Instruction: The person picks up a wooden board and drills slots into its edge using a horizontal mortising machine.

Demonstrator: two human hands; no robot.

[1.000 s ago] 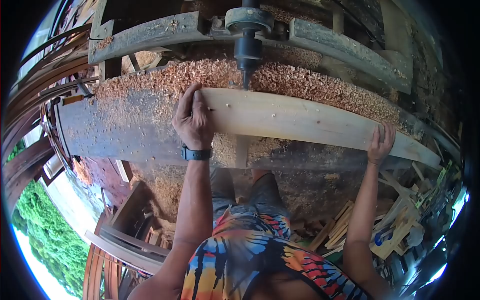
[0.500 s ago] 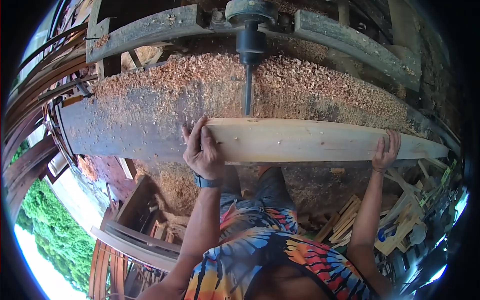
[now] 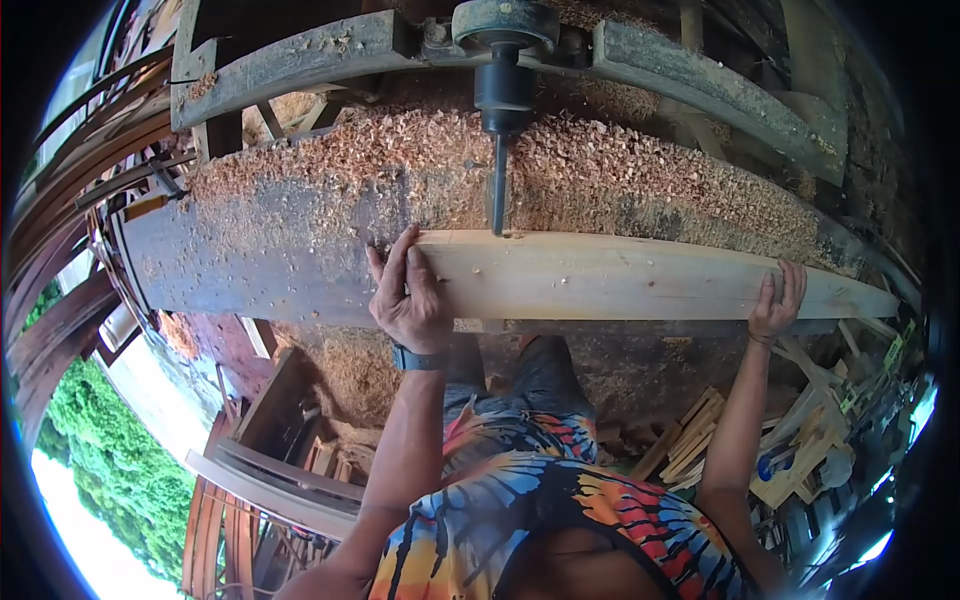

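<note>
A long, pale wooden board [image 3: 600, 280] lies across the dark bench, close to its near edge. My left hand [image 3: 410, 295] grips its left end, fingers over the top face and reaching the far edge. Farther right, my right hand [image 3: 779, 300] holds the board from the near side, fingers curled over its top. A long drill bit [image 3: 499, 185] in a black chuck [image 3: 503, 92] points toward me from the machine. Its tip meets the board's far edge, a little right of my left hand; whether it has entered the wood, I cannot tell.
Wood shavings [image 3: 640, 165] cover the far part of the bench [image 3: 230, 260]. Behind stands a timber frame [image 3: 300, 65] around the machine's round housing [image 3: 505, 22]. Curved wooden strips [image 3: 60, 190] are stacked at left, and offcuts [image 3: 690, 435] lie below at right.
The board has shifted slightly away from me, with both hands still on it. The small gap between its far edge and the bit's tip has closed.
</note>
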